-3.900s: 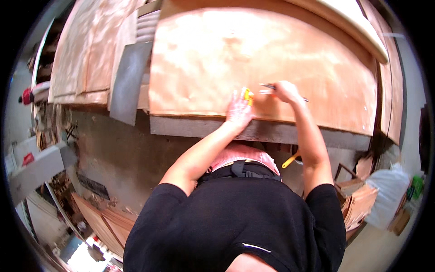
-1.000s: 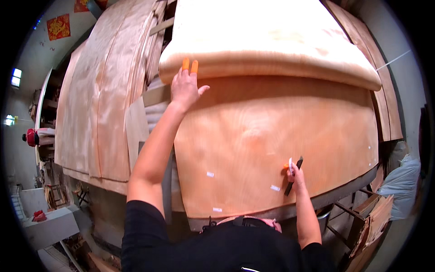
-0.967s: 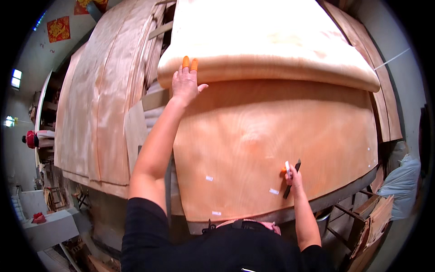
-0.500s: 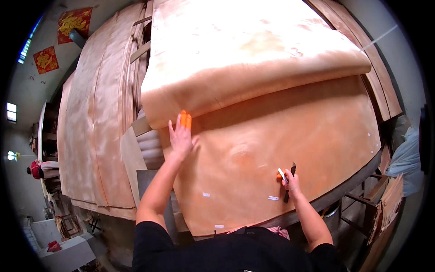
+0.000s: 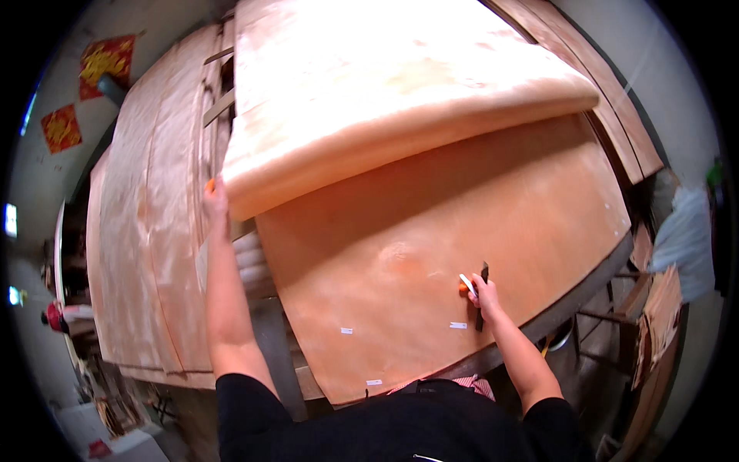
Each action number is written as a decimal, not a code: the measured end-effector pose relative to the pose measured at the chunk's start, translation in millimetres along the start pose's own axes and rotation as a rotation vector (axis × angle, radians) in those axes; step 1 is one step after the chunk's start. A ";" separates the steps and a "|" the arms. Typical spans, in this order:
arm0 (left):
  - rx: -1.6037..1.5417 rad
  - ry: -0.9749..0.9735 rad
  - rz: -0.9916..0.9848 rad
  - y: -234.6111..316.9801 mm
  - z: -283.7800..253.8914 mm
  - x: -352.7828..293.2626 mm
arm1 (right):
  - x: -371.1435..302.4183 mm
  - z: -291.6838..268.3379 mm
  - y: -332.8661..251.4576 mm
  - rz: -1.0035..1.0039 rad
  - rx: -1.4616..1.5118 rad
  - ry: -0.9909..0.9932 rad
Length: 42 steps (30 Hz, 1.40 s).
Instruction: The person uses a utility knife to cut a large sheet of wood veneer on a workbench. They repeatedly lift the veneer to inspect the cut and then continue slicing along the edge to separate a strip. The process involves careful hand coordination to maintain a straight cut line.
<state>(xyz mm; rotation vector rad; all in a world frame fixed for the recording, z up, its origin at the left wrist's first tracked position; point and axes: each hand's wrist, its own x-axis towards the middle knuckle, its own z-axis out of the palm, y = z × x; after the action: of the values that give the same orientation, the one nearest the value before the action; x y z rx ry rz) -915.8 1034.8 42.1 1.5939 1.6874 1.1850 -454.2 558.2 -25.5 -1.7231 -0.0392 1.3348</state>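
Observation:
A large tan wood veneer sheet (image 5: 416, 77) is folded back on itself, its rounded fold running across the middle. My left hand (image 5: 216, 202), with orange covers on its fingertips, grips the left end of this fold; some of its fingers are hidden. Under the fold lies another veneer surface (image 5: 369, 285) with a few small white tape pieces (image 5: 458, 326) on it. Above its near right part, my right hand (image 5: 483, 294) is closed round a black utility knife (image 5: 485, 273). A small white strip (image 5: 468, 285) also sticks out from these fingers.
Another stack of veneer sheets (image 5: 131, 254) stands at the left, with wooden slats (image 5: 219, 108) jutting between the stacks. A dark table edge (image 5: 600, 281) borders the near right. Beyond it are a rack with broken veneer pieces (image 5: 654, 323) and a pale plastic bag (image 5: 685, 246).
My left hand has moved left and up from the lower veneer to the fold's left end and closed on it. My right hand keeps the knife and has hardly moved. The view has shifted slightly.

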 end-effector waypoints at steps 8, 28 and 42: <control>-0.597 -0.176 -0.226 54.5 -13.1 -134.0 | 1.9 -13.3 9.0 -0.012 0.008 0.119; -0.861 -0.586 -0.322 118.2 -89.4 -170.2 | 14.1 -12.6 16.2 -0.076 -0.003 0.086; -1.056 -0.610 -0.601 33.1 -160.2 -375.3 | -42.4 -59.6 61.3 -0.131 0.294 -0.238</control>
<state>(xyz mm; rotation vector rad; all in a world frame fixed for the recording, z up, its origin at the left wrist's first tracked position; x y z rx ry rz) -973.1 630.9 76.6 0.6022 0.7763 0.8737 -454.8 463.4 -35.7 -1.2900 -0.0854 1.3677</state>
